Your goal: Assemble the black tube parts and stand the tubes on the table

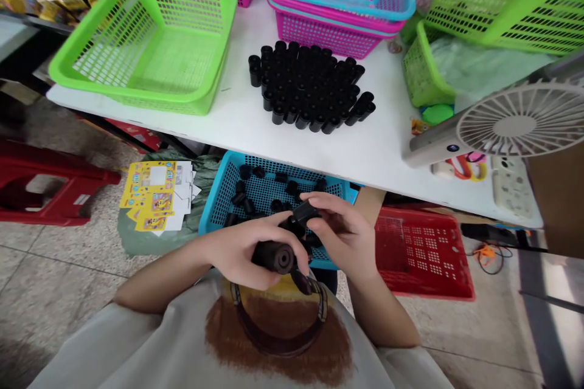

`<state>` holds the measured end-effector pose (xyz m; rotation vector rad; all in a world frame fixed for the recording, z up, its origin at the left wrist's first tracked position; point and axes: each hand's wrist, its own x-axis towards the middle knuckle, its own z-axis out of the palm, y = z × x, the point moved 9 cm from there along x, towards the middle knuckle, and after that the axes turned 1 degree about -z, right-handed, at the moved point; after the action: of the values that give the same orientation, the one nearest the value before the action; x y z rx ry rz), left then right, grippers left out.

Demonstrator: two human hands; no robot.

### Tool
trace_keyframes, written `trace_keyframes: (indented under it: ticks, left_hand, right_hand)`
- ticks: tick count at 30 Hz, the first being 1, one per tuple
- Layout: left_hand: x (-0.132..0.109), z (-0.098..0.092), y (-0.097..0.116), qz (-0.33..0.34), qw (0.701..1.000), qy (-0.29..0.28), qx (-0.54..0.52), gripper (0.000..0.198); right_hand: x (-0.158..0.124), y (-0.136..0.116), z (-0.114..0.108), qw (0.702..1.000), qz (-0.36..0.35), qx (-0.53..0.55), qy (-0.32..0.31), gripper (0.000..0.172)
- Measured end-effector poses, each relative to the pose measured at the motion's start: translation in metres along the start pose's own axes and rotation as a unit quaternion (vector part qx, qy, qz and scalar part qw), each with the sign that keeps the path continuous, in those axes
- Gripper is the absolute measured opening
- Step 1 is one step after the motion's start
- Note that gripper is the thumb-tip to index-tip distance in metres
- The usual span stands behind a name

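My left hand is wrapped round a dark cylinder, whose round end with a small centre hole faces me. Between the thumb and fingers of my right hand is a short black cylindrical piece, close to my left fingertips. Whether my left hand also touches that piece, I cannot tell. Below both hands sits a blue basket with several loose black cylindrical pieces in it. On the white table ahead, many black tubes stand upright in a tight cluster.
A green basket stands at the table's left, stacked blue and pink baskets behind the tubes. A handheld fan juts in at right. Printed yellow cards lie left of my lap; a red crate is on the right.
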<state>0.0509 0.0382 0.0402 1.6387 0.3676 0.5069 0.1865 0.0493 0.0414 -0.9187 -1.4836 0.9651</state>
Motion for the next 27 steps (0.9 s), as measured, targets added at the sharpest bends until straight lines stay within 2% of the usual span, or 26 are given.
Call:
trace_keyframes:
  ticks: [3, 7, 9, 11, 13, 14, 16, 18, 20, 22, 23, 25, 27]
  left_hand:
    - [0.000, -0.002, 0.002, 0.003, 1.000, 0.001, -0.024, 0.033]
    - [-0.001, -0.005, 0.000, -0.005, 0.999, 0.005, -0.038, 0.029]
    - [-0.001, -0.003, -0.005, -0.015, 0.996, -0.006, -0.092, 0.025]
    - [-0.002, 0.003, -0.015, -0.041, 0.978, -0.028, -0.200, 0.021]
    - [-0.003, 0.014, -0.028, -0.089, 0.939, -0.057, -0.328, 0.024]
    - [-0.004, 0.020, -0.035, -0.114, 0.913, -0.068, -0.386, 0.027]
    - [-0.005, 0.030, -0.045, -0.147, 0.855, -0.074, -0.491, 0.030]
    - [-0.004, 0.033, -0.051, -0.150, 0.799, -0.056, -0.579, 0.031]
    - [-0.002, 0.029, -0.054, -0.141, 0.757, -0.022, -0.638, 0.029]
    - [0.001, 0.020, -0.056, -0.125, 0.732, 0.023, -0.670, 0.026]
    - [0.002, 0.014, -0.057, -0.114, 0.724, 0.049, -0.679, 0.026]
    - [0.002, 0.002, -0.061, -0.094, 0.712, 0.106, -0.688, 0.027]
    - [0.002, -0.006, -0.067, -0.085, 0.699, 0.151, -0.694, 0.030]
  right_hand:
    - [0.000, -0.001, -0.004, 1.000, -0.003, -0.007, 0.007, 0.028]
    - [-0.001, -0.001, -0.003, 1.000, -0.006, -0.015, -0.025, 0.035]
    - [0.001, -0.004, 0.002, 0.996, -0.032, -0.037, -0.076, 0.038]
    - [0.001, -0.008, 0.013, 0.983, -0.068, -0.060, -0.159, 0.036]
    - [0.001, -0.006, 0.023, 0.965, -0.074, -0.058, -0.244, 0.032]
    - [0.001, -0.003, 0.026, 0.958, -0.054, -0.046, -0.277, 0.031]
    - [0.003, 0.008, 0.030, 0.946, 0.022, -0.012, -0.323, 0.031]
    - [0.006, 0.018, 0.031, 0.938, 0.095, 0.008, -0.332, 0.029]
    - [0.019, 0.024, 0.020, 0.956, 0.117, -0.022, -0.267, 0.026]
    - [0.039, 0.027, -0.011, 0.983, 0.084, -0.105, -0.122, 0.027]
    - [0.048, 0.028, -0.032, 0.985, 0.057, -0.162, -0.036, 0.028]
    - [0.061, 0.035, -0.072, 0.953, 0.009, -0.286, 0.103, 0.033]
    - [0.074, 0.058, -0.099, 0.903, 0.001, -0.407, 0.142, 0.041]
